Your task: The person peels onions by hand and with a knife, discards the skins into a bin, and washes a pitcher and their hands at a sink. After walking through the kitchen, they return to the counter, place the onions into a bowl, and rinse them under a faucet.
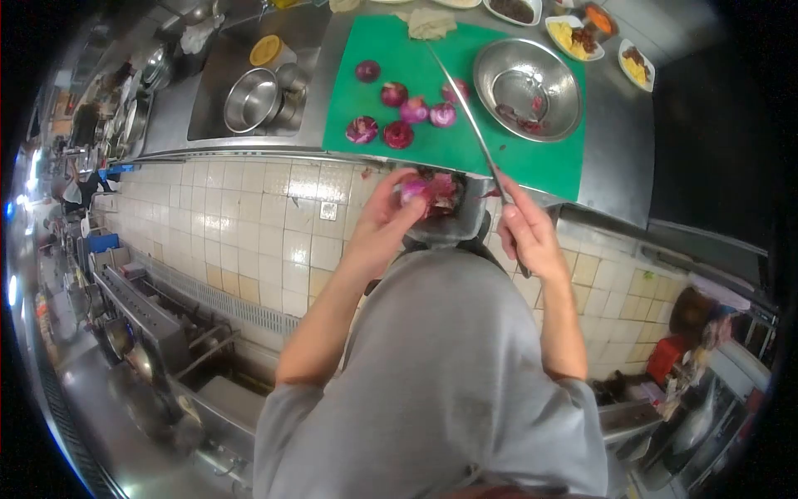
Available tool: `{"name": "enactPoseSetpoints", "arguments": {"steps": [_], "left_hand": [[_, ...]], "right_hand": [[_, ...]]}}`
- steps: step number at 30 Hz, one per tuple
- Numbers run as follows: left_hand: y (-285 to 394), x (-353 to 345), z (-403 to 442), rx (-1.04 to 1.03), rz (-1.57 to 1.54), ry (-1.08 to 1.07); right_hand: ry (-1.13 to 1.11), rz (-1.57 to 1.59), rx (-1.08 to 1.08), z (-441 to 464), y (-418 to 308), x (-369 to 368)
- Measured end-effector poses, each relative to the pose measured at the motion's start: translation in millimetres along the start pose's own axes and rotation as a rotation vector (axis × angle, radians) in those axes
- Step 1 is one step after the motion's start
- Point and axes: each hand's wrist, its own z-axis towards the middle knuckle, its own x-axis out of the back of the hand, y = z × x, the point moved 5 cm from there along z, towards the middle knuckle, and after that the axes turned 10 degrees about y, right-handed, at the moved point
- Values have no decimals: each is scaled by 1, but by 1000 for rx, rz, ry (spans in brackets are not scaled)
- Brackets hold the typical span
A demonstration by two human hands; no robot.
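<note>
My left hand (384, 226) is closed around a red onion (412, 193), over a bin (467, 226) with dark red onion skins (445, 193) in it. My right hand (532, 233) grips the handle of a long knife (470, 118), its blade pointing away from me across the green cutting board (349, 104). A scrap of red skin (492, 193) shows by the right fingers. Several red onions, one of them a dark red onion (397, 135), lie on the board's left half. On the right half stands a steel bowl (568, 104) with a few reddish-purple pieces inside.
A folded cloth (431, 25) lies at the board's far edge. Left of the board is a sink (212, 91) holding a steel pot (253, 101) and a yellow-lidded tub (268, 51). Small dishes, including one with yellow food (573, 40), line the back right. Tiled floor (249, 216) lies below.
</note>
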Motion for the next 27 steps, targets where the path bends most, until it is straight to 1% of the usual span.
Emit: {"name": "enactPoseSetpoints", "arguments": {"steps": [2,3,5,6,7,8,9,10,11,15,19,22,27], "left_hand": [[8,-8,-2,-46,-55,-1],[9,-14,-3,-34,-56,2],[21,-21,-3,-189,-106,37],[21,-21,-2,-186,-105,39],[23,-22,-2,-242,-4,57],[25,-23,-2,-297,98,75],[26,-24,-2,-294,98,72],[29,-26,-2,-341,138,84],[32,-27,-3,-387,178,96],[32,-24,-5,-393,292,100],[33,-20,-7,-409,373,134],[38,-23,-8,-446,427,153],[42,-25,-13,-512,481,136]], "right_hand": [[-4,-12,14,-3,-5,0],[-10,-24,30,-5,-8,-1],[-30,-26,11,-8,-9,-4],[-47,-29,6,-8,-9,-7],[-47,-28,4,-8,-10,-8],[-60,-112,40,-8,-10,-10],[-71,-196,75,-9,-11,-12],[-68,-195,72,-10,-13,-15],[-82,-269,154,-10,-18,-20],[-132,-477,270,-12,-33,-32],[-133,-439,264,-11,-30,-33],[-187,-435,235,-11,-29,-34],[-157,-423,294,-9,-27,-36]]}}
